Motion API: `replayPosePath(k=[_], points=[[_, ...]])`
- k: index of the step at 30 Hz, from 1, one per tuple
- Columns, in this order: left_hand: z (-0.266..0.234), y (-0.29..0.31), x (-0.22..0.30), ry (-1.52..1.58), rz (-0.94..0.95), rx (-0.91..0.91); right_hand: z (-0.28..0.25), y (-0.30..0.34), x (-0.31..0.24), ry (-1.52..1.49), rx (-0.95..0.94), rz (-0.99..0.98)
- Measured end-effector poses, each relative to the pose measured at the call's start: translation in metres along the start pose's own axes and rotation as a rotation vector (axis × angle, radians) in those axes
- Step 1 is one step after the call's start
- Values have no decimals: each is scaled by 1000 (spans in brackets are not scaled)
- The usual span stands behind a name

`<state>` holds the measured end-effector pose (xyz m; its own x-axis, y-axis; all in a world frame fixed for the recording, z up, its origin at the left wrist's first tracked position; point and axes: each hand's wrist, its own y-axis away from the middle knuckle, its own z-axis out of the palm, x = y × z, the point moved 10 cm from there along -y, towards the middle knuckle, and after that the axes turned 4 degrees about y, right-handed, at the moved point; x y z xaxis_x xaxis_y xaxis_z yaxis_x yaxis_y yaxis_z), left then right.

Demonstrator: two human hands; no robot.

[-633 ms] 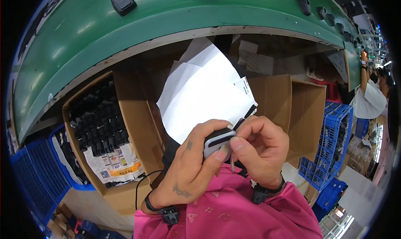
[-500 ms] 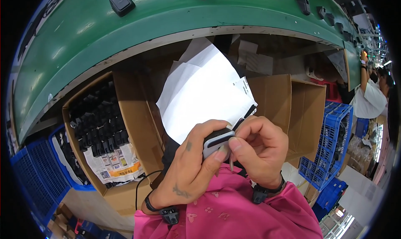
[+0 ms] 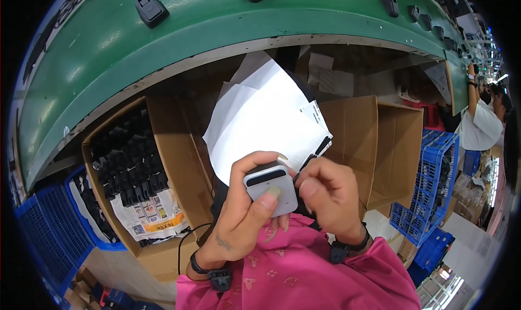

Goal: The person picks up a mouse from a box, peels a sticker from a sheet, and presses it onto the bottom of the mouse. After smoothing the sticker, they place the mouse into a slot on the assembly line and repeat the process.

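Note:
My left hand (image 3: 244,212) is closed round a small silver-grey device (image 3: 279,200) with rounded corners and a black band along its top end. The thumb lies on its flat silver face, while the other fingers wrap the far edge and underside. Beside the device's right edge is my right hand (image 3: 331,196), its fingers curled in and its thumb against the index finger. Anything pinched there is hidden. Just beyond both hands lies a large white paper sheet (image 3: 260,120), with slim black strips (image 3: 324,145) at its right corner.
A green workbench (image 3: 206,33) carrying black moulded parts (image 3: 152,10) curves across the far side. At left stands a carton (image 3: 182,163) packed with black parts and newspaper. Another open carton (image 3: 353,147) and a blue crate (image 3: 420,185) are at right. A person (image 3: 483,120) works farther right.
The device has turned in my left hand, so its silver face and black end band now face up. My right hand has shifted slightly off its edge, fingers still curled.

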<state>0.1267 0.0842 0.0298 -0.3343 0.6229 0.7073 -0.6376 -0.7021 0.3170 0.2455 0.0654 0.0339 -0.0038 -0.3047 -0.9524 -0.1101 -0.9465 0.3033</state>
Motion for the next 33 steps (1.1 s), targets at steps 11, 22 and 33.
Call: replayPosePath(k=[11,22,33], points=[[-12,-17,19,-355,133,-138,1,-11,-17,274,-271,-27],[-53,-54,-16,184,135,74,20,38,12,951,127,-559],[-49,-62,-13,208,173,55,44,33,22,1049,135,-611]])
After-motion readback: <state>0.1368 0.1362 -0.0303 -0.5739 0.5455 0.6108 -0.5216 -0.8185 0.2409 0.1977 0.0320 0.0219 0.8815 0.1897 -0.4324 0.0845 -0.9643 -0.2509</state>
